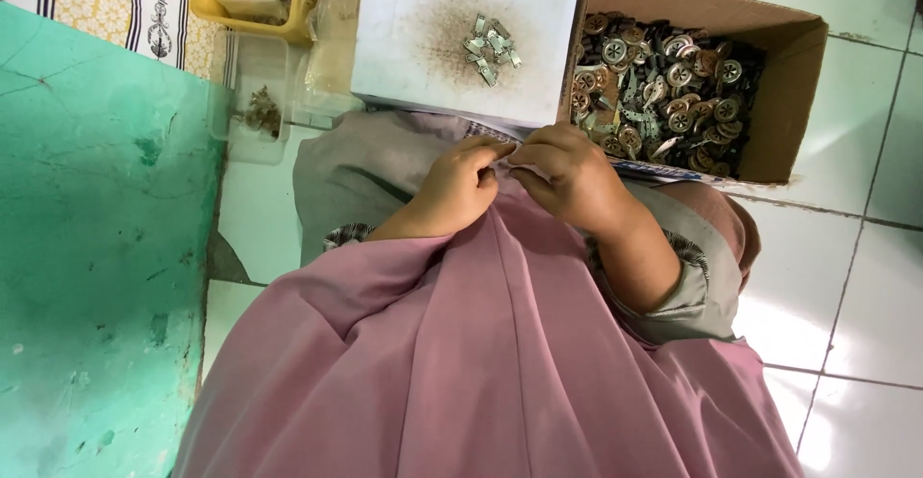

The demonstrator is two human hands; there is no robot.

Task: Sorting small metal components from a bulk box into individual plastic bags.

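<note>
Pinching something too small to tell, both hands (514, 182) meet beside the brown cardboard box (793, 103).

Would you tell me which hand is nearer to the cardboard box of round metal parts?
The right hand is nearer, just below the cardboard box, near its lower left corner. The left hand is further left, beyond the right one.
</note>
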